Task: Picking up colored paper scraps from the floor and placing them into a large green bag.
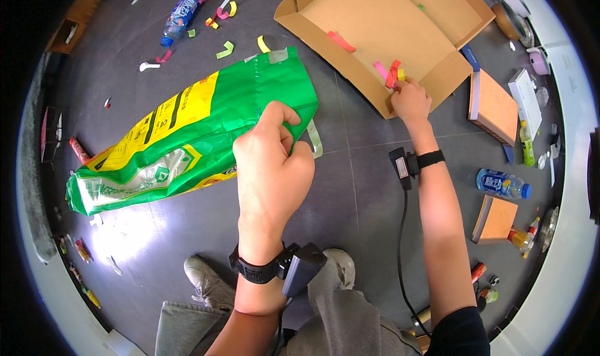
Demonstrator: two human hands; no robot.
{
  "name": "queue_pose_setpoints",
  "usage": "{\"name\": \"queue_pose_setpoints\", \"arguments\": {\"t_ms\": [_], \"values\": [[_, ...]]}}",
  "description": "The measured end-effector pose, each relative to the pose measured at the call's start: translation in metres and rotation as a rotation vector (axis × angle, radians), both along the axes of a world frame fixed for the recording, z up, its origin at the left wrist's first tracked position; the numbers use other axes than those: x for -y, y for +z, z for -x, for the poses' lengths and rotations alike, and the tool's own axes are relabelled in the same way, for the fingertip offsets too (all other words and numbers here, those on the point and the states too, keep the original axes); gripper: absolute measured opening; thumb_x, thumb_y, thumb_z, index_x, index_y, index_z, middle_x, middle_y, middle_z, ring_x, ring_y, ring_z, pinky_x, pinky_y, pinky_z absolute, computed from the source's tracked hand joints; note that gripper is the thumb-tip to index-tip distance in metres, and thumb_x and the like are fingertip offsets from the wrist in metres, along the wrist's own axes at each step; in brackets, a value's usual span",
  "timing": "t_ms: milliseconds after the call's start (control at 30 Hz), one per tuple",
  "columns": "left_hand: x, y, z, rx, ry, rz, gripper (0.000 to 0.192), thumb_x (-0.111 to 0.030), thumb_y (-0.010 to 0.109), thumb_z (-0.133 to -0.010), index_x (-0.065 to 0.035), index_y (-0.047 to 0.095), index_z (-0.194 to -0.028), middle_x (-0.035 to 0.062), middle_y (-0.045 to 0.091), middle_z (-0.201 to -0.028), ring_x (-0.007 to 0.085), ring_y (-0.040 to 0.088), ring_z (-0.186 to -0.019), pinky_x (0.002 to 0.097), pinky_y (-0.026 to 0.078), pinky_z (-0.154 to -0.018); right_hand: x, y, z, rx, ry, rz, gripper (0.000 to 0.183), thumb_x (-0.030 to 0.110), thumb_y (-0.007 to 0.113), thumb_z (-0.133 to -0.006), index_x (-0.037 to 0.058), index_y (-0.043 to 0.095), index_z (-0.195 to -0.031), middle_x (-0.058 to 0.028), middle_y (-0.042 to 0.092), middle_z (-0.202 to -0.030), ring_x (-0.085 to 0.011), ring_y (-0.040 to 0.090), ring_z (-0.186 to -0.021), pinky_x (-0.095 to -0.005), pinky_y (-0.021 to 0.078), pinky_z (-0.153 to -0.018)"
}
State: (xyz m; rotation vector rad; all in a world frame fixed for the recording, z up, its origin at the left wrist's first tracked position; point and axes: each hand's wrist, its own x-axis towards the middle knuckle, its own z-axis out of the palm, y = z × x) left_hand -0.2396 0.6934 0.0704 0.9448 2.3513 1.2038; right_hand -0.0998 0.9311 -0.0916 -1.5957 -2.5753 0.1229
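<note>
My left hand (274, 164) grips the edge of a large green and yellow plastic bag (197, 145), which stretches away to the left above the floor. The bag bears printed writing, and a strip of clear tape hangs by its near end. At the right, my right hand (412, 100) reaches over the near corner of an open cardboard box (375, 18). Its fingertips are closed on a small bunch of red, pink and yellow paper strips (393, 74); the exact pinch is hidden by the fingers. Another red strip (341, 41) lies inside the box.
Paper strips (226, 50), a drink bottle (182, 16) and a white plastic spoon (149, 66) lie on the grey tile floor. To the right are an orange-brown book-like box (494, 105), a blue-labelled bottle (502, 184) and a smaller box (496, 218). Cables trail from both wrist devices.
</note>
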Motion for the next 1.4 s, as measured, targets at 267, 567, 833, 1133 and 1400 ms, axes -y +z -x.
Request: {"name": "queue_pose_setpoints", "arguments": {"t_ms": [267,567,833,1133,1400], "values": [[0.000,-0.002,0.000,-0.015,0.010,-0.010,0.022,0.007,0.049,-0.061,-0.0012,0.052,-0.081,0.0090,0.037,-0.048,0.0206,0.036,-0.042,0.0316,0.034,-0.045,-0.003,-0.001,-0.007,-0.218,-0.029,-0.032,0.026,0.009,0.050,-0.077,0.0014,0.065,-0.097,-0.0174,0.064,-0.093,-0.0351,0.061,-0.084,-0.0407,0.0477,-0.071],[0.001,-0.006,0.000,-0.010,0.027,-0.018,0.021,0.007,0.049,-0.061,-0.0010,0.053,-0.080,0.0075,0.036,-0.048,0.0177,0.035,-0.043,0.0301,0.033,-0.045,0.101,0.056,0.049,-0.965,0.360,1.241,0.035,0.003,0.046,-0.085,-0.0013,0.055,-0.118,-0.0075,0.063,-0.099,-0.0141,0.058,-0.091,-0.0259,0.0447,-0.081],[0.000,-0.002,0.000,-0.016,0.008,-0.008,0.021,0.008,0.049,-0.061,-0.0008,0.053,-0.080,0.0071,0.036,-0.048,0.0170,0.034,-0.043,0.0297,0.033,-0.045,0.059,0.019,0.029,-0.597,0.157,0.450,0.024,0.009,0.046,-0.083,0.0038,0.064,-0.098,-0.0183,0.062,-0.097,-0.0293,0.062,-0.090,-0.0353,0.0489,-0.078],[0.005,-0.001,0.002,0.004,-0.018,0.030,0.022,0.008,0.048,-0.061,-0.0003,0.052,-0.082,0.0086,0.036,-0.049,0.0194,0.035,-0.043,0.0304,0.034,-0.046,0.003,-0.006,0.008,-0.110,0.274,-0.071,0.018,0.017,0.054,-0.080,0.0061,0.067,-0.086,-0.0127,0.060,-0.092,-0.0307,0.061,-0.084,-0.0401,0.0506,-0.071],[0.005,0.001,0.005,-0.006,-0.014,0.022,0.023,0.008,0.047,-0.061,-0.0007,0.052,-0.081,0.0085,0.037,-0.050,0.0200,0.037,-0.044,0.0313,0.034,-0.045,0.001,-0.017,0.013,-0.107,0.108,0.043,0.021,0.014,0.049,-0.081,0.0047,0.064,-0.093,-0.0125,0.061,-0.093,-0.0305,0.061,-0.085,-0.0404,0.0499,-0.075]]}}
